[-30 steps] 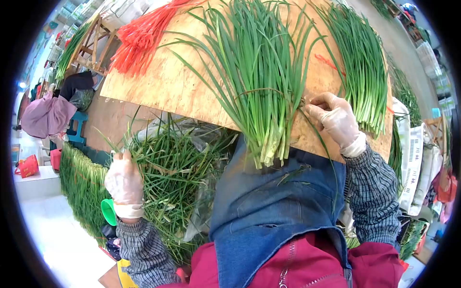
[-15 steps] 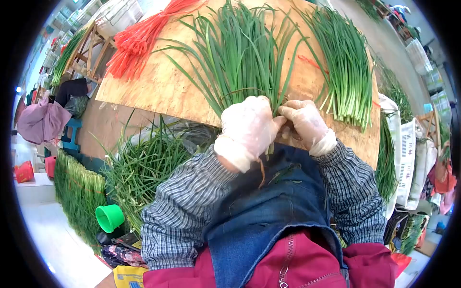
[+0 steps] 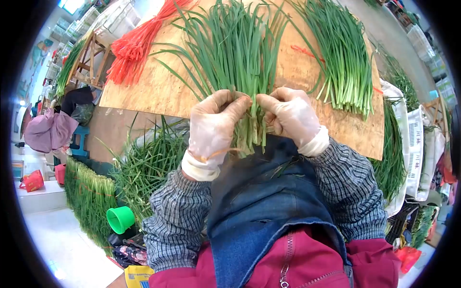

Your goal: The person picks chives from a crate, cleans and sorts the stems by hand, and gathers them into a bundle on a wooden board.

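Pinching a leafy bundle (image 3: 233,53), left fingers (image 3: 237,106) and right fingers (image 3: 270,102), its stalks (image 3: 249,134) partly hidden behind them.

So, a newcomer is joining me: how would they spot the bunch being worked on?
Find the large wooden board. Across its near edge lies a leafy green bunch, its lower stems between the gloved left hand and right hand. Unlike the bunch farther right, which no hand touches, this one has both hands at it.
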Tool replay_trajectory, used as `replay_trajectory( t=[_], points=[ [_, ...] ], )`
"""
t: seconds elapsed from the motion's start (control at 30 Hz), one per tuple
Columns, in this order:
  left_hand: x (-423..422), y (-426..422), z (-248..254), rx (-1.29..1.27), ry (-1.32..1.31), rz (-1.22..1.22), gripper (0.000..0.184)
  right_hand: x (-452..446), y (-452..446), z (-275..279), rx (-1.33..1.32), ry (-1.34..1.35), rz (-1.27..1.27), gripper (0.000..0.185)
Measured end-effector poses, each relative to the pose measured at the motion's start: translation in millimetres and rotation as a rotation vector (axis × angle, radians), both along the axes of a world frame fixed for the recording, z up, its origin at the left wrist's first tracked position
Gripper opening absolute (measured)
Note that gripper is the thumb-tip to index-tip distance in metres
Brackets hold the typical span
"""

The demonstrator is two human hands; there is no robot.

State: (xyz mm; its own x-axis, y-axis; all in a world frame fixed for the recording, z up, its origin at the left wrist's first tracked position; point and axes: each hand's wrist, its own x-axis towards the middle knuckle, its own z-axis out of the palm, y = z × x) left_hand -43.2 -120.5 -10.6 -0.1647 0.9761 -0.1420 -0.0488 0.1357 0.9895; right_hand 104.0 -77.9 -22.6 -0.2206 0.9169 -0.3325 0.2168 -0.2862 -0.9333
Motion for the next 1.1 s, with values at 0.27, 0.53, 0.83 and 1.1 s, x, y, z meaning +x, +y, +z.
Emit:
replay_trajectory(
  t=[0.27,0.53,0.83,1.1],
  points=[
    [-10,-24,9,0.017,-0.046,-0.181,0.011,-15,16,-18,0.079,0.17,-0.061,0.021],
    [-137,-124,-7,-0.425,1.046,0.304,0.02,10,20,-13,-0.198,0.442,-0.028,0.011],
    [0,-21,-11,0.072,1.006,-0.02,0.024,-5,15,-9,-0.253,0.441,-0.085,0.016],
    [14,-16,-29,0.125,0.355,0.125,0.012,-8,18,-22,-0.228,0.372,-0.041,0.012]
  ],
)
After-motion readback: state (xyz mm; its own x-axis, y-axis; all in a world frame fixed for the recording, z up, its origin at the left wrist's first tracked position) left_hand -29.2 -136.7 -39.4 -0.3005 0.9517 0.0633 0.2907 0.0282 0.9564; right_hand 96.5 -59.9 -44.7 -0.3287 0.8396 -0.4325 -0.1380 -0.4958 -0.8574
